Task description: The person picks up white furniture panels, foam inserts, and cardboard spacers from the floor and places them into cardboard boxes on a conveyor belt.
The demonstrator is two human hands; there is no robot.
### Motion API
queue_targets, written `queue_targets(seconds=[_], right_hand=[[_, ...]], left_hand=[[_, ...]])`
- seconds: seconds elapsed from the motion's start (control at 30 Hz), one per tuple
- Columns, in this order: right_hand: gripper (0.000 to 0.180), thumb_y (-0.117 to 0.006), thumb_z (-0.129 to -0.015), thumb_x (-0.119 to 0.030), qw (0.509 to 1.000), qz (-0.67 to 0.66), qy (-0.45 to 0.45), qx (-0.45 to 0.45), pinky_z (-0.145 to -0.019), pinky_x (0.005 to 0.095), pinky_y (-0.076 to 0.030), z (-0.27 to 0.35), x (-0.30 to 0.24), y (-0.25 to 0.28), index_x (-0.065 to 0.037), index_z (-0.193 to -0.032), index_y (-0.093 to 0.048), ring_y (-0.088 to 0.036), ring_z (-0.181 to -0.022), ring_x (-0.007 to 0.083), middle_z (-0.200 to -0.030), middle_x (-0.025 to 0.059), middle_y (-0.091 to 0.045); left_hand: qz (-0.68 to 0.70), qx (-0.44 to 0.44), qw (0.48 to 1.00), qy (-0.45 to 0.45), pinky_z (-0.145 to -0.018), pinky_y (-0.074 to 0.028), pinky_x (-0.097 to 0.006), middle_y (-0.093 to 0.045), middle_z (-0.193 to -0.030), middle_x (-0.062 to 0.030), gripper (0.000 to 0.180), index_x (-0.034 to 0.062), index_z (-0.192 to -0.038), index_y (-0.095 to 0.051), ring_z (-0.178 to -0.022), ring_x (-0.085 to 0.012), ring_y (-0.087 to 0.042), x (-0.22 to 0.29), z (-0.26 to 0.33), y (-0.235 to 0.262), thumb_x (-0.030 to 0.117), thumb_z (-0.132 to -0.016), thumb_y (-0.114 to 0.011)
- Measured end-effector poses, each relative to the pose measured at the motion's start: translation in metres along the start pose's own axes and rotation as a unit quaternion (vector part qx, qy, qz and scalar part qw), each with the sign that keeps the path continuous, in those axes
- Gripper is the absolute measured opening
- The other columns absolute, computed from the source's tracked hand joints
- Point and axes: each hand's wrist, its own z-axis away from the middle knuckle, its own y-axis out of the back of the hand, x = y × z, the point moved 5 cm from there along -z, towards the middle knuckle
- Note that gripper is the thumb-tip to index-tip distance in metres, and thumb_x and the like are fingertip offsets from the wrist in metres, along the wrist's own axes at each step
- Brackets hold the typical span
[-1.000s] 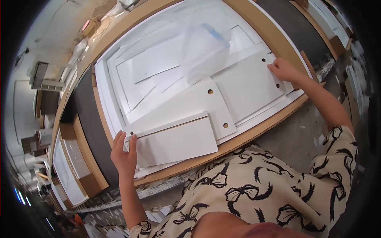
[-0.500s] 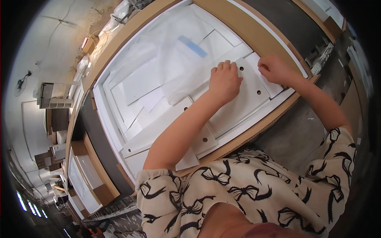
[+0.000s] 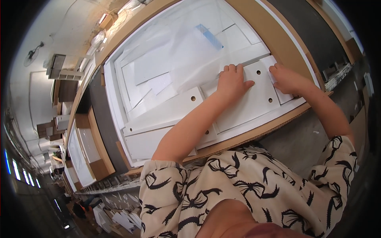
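A white panel with round dark-rimmed holes lies in an open cardboard carton. My left hand rests on its upper edge, fingers together and lightly bent, thumb stretched out to the side; it holds nothing. At the panel's right end my right hand is closed, its fingers curled in beside a narrow white strip. What lies between those fingers, if anything, is hidden. Left of these, another white panel with holes lies partly under my left forearm.
Clear plastic film with a blue patch covers white boards at the far side of the carton. White foam edging lines its walls. Another open carton stands to the left on a dark surface.
The view has shifted, so the carton appears further right. My left thumb has spread away from the fingers. My right hand has come closer to the end of the holed panel.
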Motion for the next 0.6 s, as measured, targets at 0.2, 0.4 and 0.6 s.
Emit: queue_targets(seconds=[0.2, 0.4, 0.6], right_hand=[[0.032, -0.055, -0.085, -0.01, 0.956, -0.018, 0.199, 0.214, -0.09, 0.037, -0.043, -0.024, -0.047, 0.02, 0.001, -0.114, -0.05, -0.046, -0.112, 0.03, -0.118, 0.0147, -0.051], [0.019, -0.057, -0.085, -0.017, 0.959, 0.011, 0.206, 0.193, -0.083, 0.0384, -0.044, -0.051, -0.062, 0.013, 0.0, -0.094, -0.06, -0.05, -0.092, 0.0296, -0.098, 0.0118, -0.054], [0.031, -0.061, -0.078, -0.017, 0.983, -0.017, 0.093, 0.16, -0.091, 0.0404, -0.041, -0.041, -0.018, 0.013, 0.001, -0.104, -0.057, -0.05, -0.1, 0.0335, -0.103, 0.0171, -0.055]], left_hand=[[0.007, -0.095, 0.991, 0.094, -0.08, -0.047, -0.037, -0.059, -0.099, -0.0157, 0.042, 0.0004, -0.099, -0.061, -0.096, -0.0299, -0.056, -0.029, 0.022, 0.055, 0.036, -0.077, -0.066], [0.206, 0.246, 0.926, 0.199, -0.051, -0.039, -0.032, -0.055, -0.056, -0.0082, 0.042, -0.0024, -0.068, -0.06, -0.051, -0.0136, -0.045, -0.169, 0.139, 0.184, 0.035, -0.086, -0.059], [0.154, 0.053, 0.898, 0.408, -0.057, -0.043, -0.026, -0.06, -0.074, -0.0053, 0.042, 0.0006, -0.089, -0.066, -0.068, -0.0129, -0.054, -0.251, 0.244, 0.175, 0.042, -0.084, -0.061]])
